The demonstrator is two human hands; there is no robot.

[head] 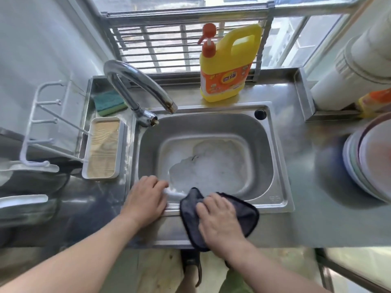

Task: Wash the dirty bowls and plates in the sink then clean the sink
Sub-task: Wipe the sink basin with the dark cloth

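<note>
The steel sink (273, 144) holds white foam (209, 166) across its bottom and no dishes. My right hand (218, 218) presses flat on a dark grey cloth (247, 216) that lies over the sink's front rim. My left hand (146, 199) rests on the front left corner of the rim, its fingers curled over the edge beside a smear of foam. A stack of washed plates and bowls (368, 163) stands on the counter at the right.
A curved tap (137, 81) reaches over the sink's back left. A yellow detergent bottle (226, 66) stands behind the sink. A green sponge (110, 102) and a white tray (103, 146) lie to the left, next to a white wire rack (42, 123).
</note>
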